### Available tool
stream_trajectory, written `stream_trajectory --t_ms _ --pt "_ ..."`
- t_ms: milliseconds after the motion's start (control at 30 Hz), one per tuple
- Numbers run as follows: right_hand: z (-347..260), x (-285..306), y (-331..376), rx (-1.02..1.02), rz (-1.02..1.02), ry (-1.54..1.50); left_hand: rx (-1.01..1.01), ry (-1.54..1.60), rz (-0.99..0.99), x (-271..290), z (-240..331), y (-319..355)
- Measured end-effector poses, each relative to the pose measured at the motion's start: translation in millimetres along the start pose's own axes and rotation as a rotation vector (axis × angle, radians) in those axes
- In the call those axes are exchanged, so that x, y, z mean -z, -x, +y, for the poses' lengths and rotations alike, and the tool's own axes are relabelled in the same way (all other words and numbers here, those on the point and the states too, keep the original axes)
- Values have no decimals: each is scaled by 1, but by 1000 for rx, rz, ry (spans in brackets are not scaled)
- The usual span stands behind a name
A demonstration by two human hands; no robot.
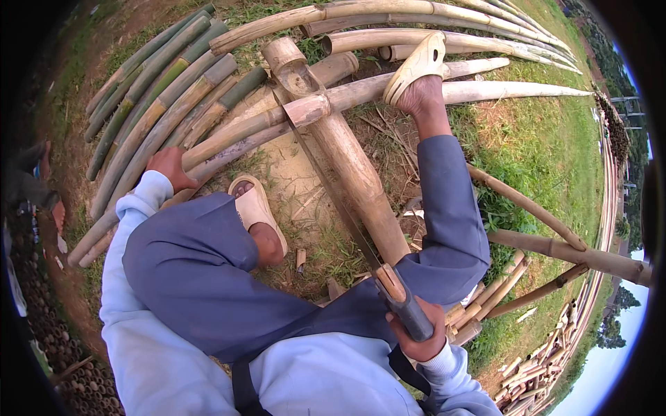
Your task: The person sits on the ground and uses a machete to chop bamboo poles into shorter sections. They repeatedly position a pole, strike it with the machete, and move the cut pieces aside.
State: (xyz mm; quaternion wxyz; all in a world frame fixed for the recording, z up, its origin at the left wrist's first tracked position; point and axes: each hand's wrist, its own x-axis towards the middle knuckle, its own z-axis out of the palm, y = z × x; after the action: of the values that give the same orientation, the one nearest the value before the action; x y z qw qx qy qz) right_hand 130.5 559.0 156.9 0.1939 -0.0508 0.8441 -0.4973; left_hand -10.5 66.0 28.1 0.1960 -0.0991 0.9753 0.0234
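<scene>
Right hand [418,331] gripping saw handle [404,304], blade [326,180] along bamboo pole [354,173], left hand [170,166] on poles [159,97]

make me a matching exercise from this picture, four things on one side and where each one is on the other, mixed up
Things:
1. left hand
2. right hand
3. right sandal
4. left sandal

Places:
A. flat on the sandy ground beside the thick bamboo pole
B. closed around the dark handle of the long blade
C. propped up on the pale bamboo poles
D. resting on a slanted bamboo pole at the left

Pairs: 1-D, 2-B, 3-C, 4-A
</scene>
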Motion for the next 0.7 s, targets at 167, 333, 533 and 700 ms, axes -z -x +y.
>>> stream_trajectory --t_ms 167,333,533,700 --pt "26 -67 -139 199 180 -135 1 13 -3 -1 -3 -15" --pt "29 -72 -167 182 61 -88 1 -13 -120 21 11 -19" --pt "13 -7 -10 -22 22 -41 10 -18 -66 13 7 -11" --pt "8 -12 -26 41 14 -15 -19 -24 38 3 -9 -13"
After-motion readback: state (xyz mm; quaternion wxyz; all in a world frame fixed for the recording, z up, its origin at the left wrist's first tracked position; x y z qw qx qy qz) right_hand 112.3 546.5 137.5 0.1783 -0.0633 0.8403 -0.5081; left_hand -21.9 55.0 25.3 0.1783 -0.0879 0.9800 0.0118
